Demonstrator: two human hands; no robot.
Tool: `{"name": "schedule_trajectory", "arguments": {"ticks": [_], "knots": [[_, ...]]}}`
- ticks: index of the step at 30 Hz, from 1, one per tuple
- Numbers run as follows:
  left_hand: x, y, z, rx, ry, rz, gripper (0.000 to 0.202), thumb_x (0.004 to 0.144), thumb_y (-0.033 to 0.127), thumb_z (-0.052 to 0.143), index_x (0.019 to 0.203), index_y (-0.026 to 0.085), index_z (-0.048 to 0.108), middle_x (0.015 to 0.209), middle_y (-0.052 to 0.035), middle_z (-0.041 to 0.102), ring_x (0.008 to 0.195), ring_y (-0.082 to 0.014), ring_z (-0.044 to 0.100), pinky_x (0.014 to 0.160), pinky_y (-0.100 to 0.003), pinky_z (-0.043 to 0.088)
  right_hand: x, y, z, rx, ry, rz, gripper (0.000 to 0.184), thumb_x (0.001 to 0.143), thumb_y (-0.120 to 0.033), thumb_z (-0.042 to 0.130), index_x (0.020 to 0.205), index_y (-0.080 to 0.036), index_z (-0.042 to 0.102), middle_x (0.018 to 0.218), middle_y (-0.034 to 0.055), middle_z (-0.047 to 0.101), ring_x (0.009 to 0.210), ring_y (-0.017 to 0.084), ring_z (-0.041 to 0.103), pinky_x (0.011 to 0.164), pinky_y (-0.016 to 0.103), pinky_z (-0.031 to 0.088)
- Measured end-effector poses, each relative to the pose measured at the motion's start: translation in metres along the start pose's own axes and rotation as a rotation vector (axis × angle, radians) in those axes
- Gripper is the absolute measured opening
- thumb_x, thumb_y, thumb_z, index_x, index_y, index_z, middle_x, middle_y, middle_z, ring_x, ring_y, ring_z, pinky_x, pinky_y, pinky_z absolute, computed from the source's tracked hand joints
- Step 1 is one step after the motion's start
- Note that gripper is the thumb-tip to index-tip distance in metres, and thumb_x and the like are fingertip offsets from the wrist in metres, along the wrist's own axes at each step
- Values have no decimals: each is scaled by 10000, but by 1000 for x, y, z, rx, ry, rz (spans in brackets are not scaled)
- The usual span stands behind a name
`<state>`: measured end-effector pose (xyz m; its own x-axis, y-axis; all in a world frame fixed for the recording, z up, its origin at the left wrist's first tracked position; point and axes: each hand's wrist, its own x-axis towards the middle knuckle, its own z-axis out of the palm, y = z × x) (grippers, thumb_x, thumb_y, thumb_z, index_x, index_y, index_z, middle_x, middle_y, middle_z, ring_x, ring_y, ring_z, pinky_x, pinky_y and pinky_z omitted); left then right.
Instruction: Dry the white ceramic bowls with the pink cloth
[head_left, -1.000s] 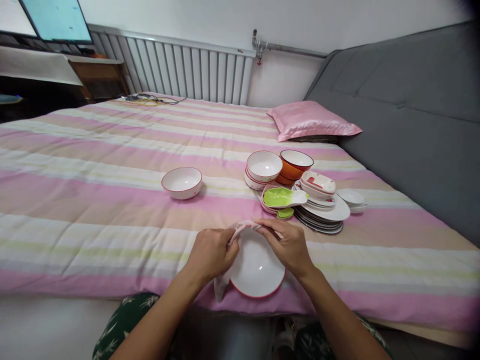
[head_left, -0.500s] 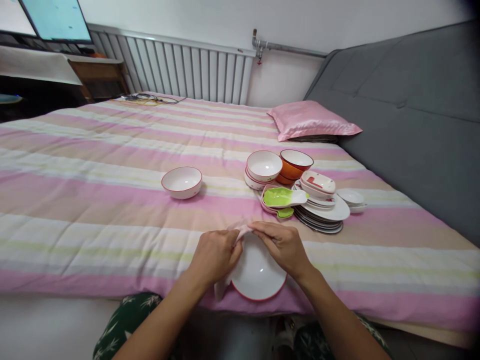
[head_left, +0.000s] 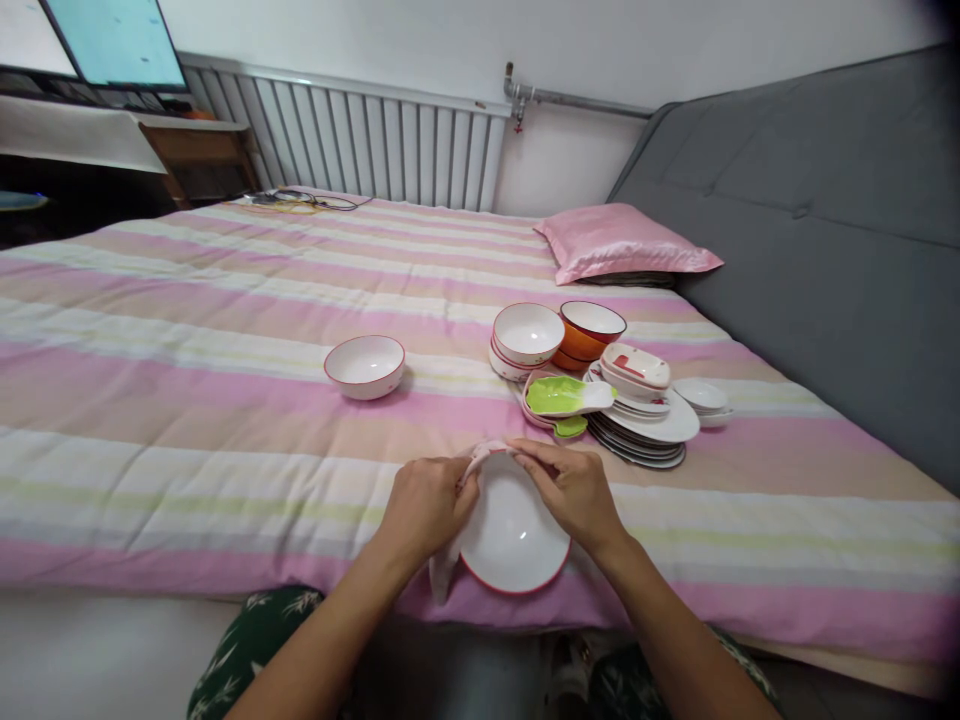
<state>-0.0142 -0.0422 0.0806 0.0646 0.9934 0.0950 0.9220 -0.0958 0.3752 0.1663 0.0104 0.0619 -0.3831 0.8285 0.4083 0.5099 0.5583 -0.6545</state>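
A white bowl with a red rim (head_left: 516, 540) rests at the bed's near edge, between my two hands. My left hand (head_left: 431, 505) is closed on a pale cloth (head_left: 444, 572) at the bowl's left side; the cloth laps over the far rim and its loose end hangs below the wrist. Around the far right rim my right hand (head_left: 571, 490) is closed, thumb inside and fingers outside, close to the cloth. How much cloth lies under the fingers is hidden.
A single white bowl (head_left: 365, 366) stands to the left. Beyond my hands are stacked white bowls (head_left: 529, 335), orange bowls (head_left: 592, 335), a green leaf-shaped dish (head_left: 559, 396), stacked plates (head_left: 679, 415) and small dishes (head_left: 703, 395). A pink pillow (head_left: 626, 240) lies by the grey headboard (head_left: 817, 200).
The cloth at the far rim is drawn tighter and lower, so more of the rim shows. The bowl has shifted slightly up and left; both hands stay nearly in place.
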Motion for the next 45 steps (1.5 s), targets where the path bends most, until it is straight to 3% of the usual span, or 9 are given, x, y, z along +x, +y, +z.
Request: {"name": "schedule_trajectory", "arguments": {"ticks": [11, 16, 23, 28, 36, 45], "knots": [[1, -3, 0, -2, -1, -9, 306, 869, 277, 411, 730, 161, 658, 607, -54, 655, 538, -150, 552, 533, -256, 271, -1, -1, -6, -98, 46, 37, 184, 824, -256, 588, 945, -257, 726, 932, 26, 739, 781, 224, 711, 710, 340, 568], [-1, -4, 1, 51, -2, 69, 266, 859, 252, 418, 763, 156, 648, 646, -61, 670, 556, -154, 579, 537, -247, 328, -2, 1, -3, -61, 33, -95, 230, 840, -204, 552, 1002, -249, 708, 982, 32, 731, 863, 208, 700, 781, 335, 563], [-7, -1, 11, 177, 94, 217, 253, 878, 242, 411, 946, 158, 640, 664, -70, 680, 579, -176, 620, 544, -247, 395, -2, -2, 1, 14, -77, -280, 311, 852, -112, 500, 1046, -269, 686, 1040, 0, 715, 951, 166, 678, 868, 294, 536], [-5, -2, 11, 127, 87, 181, 255, 884, 256, 420, 918, 169, 657, 715, -82, 700, 617, -199, 644, 567, -266, 412, -2, -4, 3, 13, -56, -217, 281, 851, -130, 524, 1039, -262, 685, 1025, 3, 720, 941, 168, 679, 856, 291, 535], [-4, -1, 8, 104, 30, 92, 277, 864, 253, 440, 1028, 190, 654, 783, -78, 717, 664, -196, 651, 584, -258, 401, -2, -4, 2, -15, -17, -66, 227, 845, -187, 552, 998, -264, 702, 993, 8, 729, 883, 199, 696, 805, 317, 550], [-3, 2, 7, 92, 2, -34, 305, 888, 280, 389, 872, 164, 671, 759, -89, 716, 672, -207, 646, 595, -272, 359, -1, -1, 0, -80, 20, 24, 221, 835, -211, 560, 987, -264, 711, 997, 16, 723, 872, 232, 700, 781, 371, 554]]}}
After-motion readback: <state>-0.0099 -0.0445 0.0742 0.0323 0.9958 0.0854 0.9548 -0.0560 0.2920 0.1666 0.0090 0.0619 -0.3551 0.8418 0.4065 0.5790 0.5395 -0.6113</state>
